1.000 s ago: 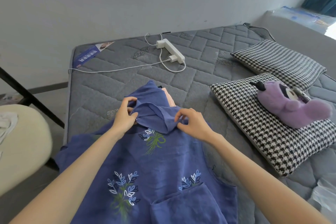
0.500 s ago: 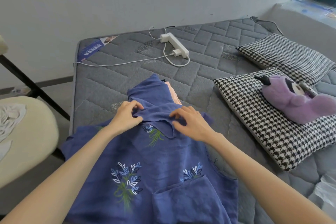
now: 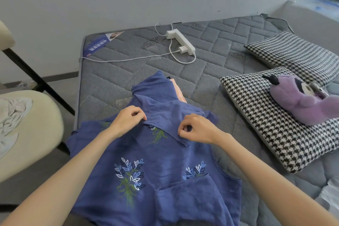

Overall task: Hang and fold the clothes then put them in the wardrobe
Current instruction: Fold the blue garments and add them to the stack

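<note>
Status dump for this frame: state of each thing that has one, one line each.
blue garment: flat on the mattress, top part folded down over its front.
left hand: pinches the fold's edge.
right hand: pinches the same edge.
peach garment: mostly hidden under the blue garment.
power strip: one white charger plugged in.
plush toy: lying on the near houndstooth pillow.

Matt woven blue garment (image 3: 165, 170), quilted cloth mattress (image 3: 211, 71), fuzzy plush toy (image 3: 300, 102), smooth plastic power strip (image 3: 181, 41)

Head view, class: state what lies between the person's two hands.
In the head view, the folded-over flap of the blue garment lies between the left hand and right hand; both pinch its edge.
</note>
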